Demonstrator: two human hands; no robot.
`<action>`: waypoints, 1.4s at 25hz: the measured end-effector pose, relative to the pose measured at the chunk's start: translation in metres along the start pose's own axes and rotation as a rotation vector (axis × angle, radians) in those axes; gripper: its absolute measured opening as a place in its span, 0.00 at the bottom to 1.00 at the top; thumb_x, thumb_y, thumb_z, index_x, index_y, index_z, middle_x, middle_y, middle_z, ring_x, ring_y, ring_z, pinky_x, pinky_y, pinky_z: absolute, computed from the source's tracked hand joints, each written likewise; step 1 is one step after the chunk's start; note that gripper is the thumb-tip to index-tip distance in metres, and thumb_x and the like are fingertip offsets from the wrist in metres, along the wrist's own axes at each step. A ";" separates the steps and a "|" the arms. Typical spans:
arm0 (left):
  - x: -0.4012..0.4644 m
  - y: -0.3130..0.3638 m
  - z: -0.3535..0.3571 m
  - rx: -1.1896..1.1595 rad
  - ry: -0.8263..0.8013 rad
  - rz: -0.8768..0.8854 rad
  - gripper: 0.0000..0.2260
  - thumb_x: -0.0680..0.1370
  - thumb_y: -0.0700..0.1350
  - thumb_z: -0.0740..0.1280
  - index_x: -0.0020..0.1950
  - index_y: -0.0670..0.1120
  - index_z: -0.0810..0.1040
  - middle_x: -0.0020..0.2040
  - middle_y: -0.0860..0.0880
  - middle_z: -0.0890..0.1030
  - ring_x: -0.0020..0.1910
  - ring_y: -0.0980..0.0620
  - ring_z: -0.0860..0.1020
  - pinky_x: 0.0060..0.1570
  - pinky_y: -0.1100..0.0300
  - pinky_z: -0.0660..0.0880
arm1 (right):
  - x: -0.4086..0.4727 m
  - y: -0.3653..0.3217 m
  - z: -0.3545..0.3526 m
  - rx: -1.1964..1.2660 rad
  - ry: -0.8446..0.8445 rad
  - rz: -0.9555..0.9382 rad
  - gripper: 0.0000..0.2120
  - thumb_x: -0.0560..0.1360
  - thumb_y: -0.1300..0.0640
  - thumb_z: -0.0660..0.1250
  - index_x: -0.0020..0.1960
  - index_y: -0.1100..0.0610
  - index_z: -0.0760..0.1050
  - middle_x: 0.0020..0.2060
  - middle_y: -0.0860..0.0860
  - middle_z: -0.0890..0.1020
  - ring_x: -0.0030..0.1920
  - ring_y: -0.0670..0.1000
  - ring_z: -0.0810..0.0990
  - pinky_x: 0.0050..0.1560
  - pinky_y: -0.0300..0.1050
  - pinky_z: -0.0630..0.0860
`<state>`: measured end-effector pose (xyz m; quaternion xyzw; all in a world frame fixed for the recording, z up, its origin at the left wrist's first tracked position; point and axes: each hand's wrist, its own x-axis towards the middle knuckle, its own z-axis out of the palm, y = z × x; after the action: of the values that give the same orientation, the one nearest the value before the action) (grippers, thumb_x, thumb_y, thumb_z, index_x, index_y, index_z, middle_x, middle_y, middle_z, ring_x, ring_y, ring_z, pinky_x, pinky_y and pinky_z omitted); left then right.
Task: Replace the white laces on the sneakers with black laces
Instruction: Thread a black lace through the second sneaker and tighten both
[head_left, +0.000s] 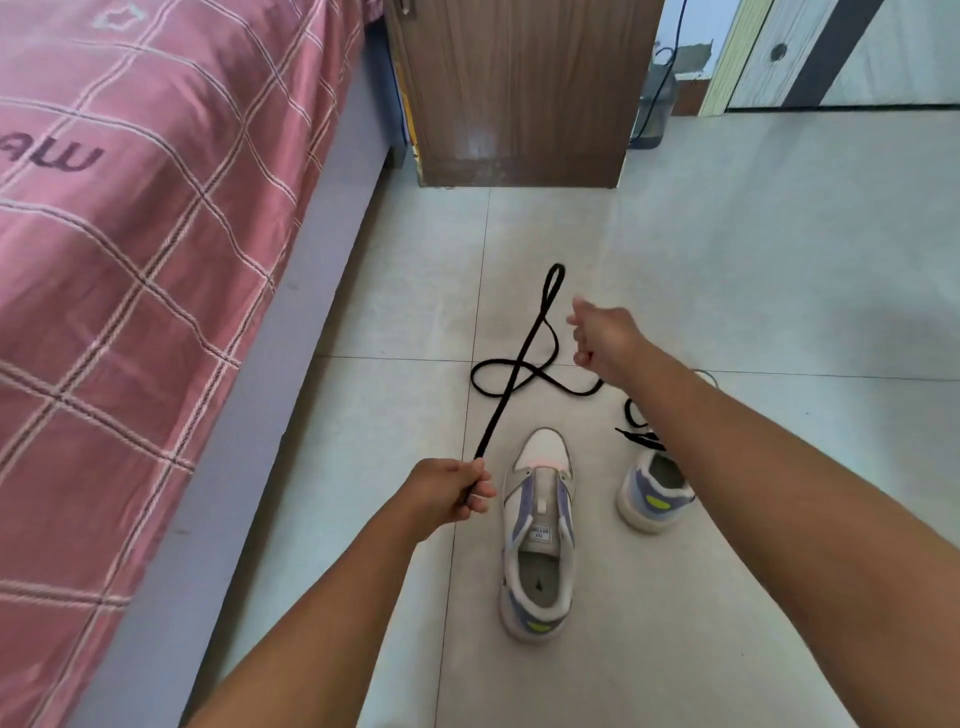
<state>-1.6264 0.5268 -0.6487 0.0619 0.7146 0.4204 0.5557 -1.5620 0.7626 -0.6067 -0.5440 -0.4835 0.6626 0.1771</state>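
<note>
1. Two bare forearms reach in from the bottom edge of the view, over a pale tiled floor (727, 260).
2. Nearest of the task's things is the left sneaker (537, 535), white with blue-grey panels and a yellow-green mark at the heel. It stands on the floor with its toe pointing away, and no lace shows in its eyelets.
3. Just to the left of that sneaker's toe, the left hand (447, 491) is raised, its fingers curled round a black lace (511, 382), which it grips near one end.
4. From the left hand the black lace runs up and away in a taut line, turns in a narrow loop at its far point, then comes back down and lies in loose curves on the floor beyond the sneakers.
5. Farther out, the right hand (605, 338) is held above the floor, close to the lace's curves on their right side. Its fingers are curled, but I cannot tell whether they hold anything.
6. Partly hidden under the right forearm, the right sneaker (652, 493) stands on the floor with its heel towards the camera.
7. Just beyond the right sneaker, a second black lace (636, 426) shows beside the forearm; most of it is covered.
8. Along the left side stands a bed with a pink checked cover (130, 260).
9. At the top middle stands a brown wooden cabinet (524, 93).
</note>
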 end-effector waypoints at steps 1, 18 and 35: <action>0.007 -0.007 0.012 -0.053 -0.007 0.005 0.10 0.80 0.45 0.62 0.43 0.41 0.77 0.37 0.45 0.78 0.31 0.53 0.75 0.30 0.66 0.71 | -0.002 0.037 -0.006 -0.021 0.001 0.099 0.10 0.80 0.56 0.59 0.42 0.59 0.71 0.29 0.51 0.64 0.27 0.48 0.59 0.25 0.39 0.59; -0.011 -0.083 0.042 -0.330 0.150 -0.020 0.05 0.76 0.36 0.68 0.48 0.33 0.77 0.33 0.42 0.77 0.25 0.55 0.76 0.32 0.66 0.77 | -0.108 0.178 -0.055 0.049 -0.239 0.266 0.06 0.77 0.69 0.62 0.43 0.64 0.75 0.37 0.55 0.75 0.36 0.48 0.72 0.36 0.34 0.76; -0.010 -0.087 0.045 -0.090 0.357 0.167 0.04 0.72 0.33 0.71 0.43 0.39 0.78 0.36 0.44 0.81 0.35 0.49 0.82 0.45 0.57 0.80 | -0.103 0.179 -0.041 -0.161 -0.103 0.127 0.09 0.71 0.73 0.68 0.39 0.61 0.76 0.33 0.56 0.79 0.32 0.50 0.79 0.32 0.33 0.77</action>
<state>-1.5518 0.4892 -0.7010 0.0206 0.7747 0.5009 0.3853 -1.4378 0.6185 -0.6964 -0.5512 -0.5083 0.6584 0.0656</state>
